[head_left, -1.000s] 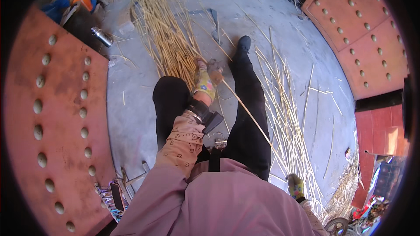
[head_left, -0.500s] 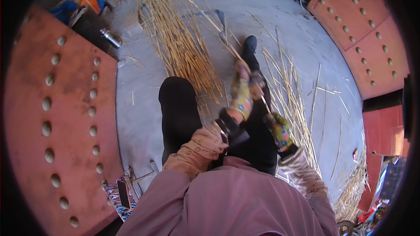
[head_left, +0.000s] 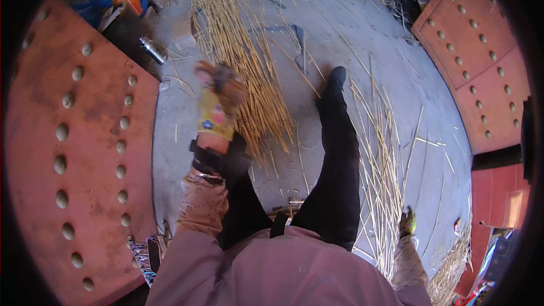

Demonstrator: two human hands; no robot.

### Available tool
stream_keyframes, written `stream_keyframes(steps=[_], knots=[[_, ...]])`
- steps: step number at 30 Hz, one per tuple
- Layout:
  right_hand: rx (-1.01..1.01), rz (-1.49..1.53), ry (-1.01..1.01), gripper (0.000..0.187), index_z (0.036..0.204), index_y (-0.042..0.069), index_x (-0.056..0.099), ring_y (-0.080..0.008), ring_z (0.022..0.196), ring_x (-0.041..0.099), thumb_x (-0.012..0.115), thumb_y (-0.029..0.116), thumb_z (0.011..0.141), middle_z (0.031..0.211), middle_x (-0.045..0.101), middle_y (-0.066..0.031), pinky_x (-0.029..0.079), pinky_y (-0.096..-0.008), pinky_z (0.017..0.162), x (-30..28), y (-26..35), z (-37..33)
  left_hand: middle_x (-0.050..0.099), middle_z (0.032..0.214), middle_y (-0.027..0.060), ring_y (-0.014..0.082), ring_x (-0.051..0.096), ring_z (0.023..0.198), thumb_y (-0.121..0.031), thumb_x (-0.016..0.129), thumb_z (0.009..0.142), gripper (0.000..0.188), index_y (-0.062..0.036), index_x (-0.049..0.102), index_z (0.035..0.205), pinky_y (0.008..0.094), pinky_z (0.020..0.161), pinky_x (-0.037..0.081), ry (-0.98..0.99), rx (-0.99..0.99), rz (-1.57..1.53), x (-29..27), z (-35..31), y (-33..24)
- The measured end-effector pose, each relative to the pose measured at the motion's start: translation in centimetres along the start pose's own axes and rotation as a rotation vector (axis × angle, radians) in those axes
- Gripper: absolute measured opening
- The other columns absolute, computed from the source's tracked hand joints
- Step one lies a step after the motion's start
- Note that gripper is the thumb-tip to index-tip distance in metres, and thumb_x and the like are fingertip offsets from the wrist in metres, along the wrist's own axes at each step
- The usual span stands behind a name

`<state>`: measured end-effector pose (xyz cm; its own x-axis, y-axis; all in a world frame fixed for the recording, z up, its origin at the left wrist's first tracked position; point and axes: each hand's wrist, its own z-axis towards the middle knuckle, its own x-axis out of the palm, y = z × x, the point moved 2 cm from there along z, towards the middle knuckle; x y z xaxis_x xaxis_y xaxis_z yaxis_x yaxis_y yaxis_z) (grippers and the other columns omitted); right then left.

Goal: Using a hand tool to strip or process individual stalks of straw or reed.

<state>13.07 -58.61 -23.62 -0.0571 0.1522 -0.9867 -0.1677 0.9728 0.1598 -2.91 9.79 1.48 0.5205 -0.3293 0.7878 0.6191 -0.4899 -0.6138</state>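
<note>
Concrete floor [head_left: 351, 39] strewn with straw; gloved left hand [head_left: 218, 99] raised, grip indeterminate, main reed bundle [head_left: 249, 73] just beside it. Right hand [head_left: 407, 222] low among loose stalks [head_left: 385, 158]. Risk: stalks underfoot causing slips

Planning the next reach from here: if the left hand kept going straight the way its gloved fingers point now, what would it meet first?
Most likely the left hand would meet the bundle of straw stalks lying on the concrete floor just ahead. The glove is blurred and its height above the stalks is unclear.
</note>
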Motion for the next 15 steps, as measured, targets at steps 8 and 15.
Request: stream_keyframes(steps=[8, 15], knots=[[-0.430, 0.593, 0.102, 0.034, 0.110, 0.005, 0.050, -0.0235, 0.085, 0.056, 0.051, 0.018, 0.078, 0.093, 0.059, -0.0125, 0.043, -0.0284, 0.071, 0.2, 34.5, 22.1, 0.048, 0.079, 0.0012, 0.0160, 0.049, 0.070, -0.044, 0.047, 0.081, 0.039, -0.0076, 0.047, 0.095, 0.0289, 0.067, 0.043, -0.166, -0.343, 0.082, -1.1, -2.1, 3.5], [-0.391, 0.108, 0.447, 0.068, 0.124, 0.000, 0.030, -0.0322, 0.105, 0.045, 0.055, 0.036, 0.071, 0.110, 0.048, -0.0241, 0.037, -0.0358, 0.087, 10.9, 55.7, 27.3, 0.050, 0.081, 0.0054, 0.0175, 0.051, 0.074, -0.046, 0.050, 0.078, 0.045, -0.0080, 0.043, 0.101, 0.0337, 0.065, 0.046, -0.205, -0.446, 0.136, -1.6, -3.3, 2.2]])
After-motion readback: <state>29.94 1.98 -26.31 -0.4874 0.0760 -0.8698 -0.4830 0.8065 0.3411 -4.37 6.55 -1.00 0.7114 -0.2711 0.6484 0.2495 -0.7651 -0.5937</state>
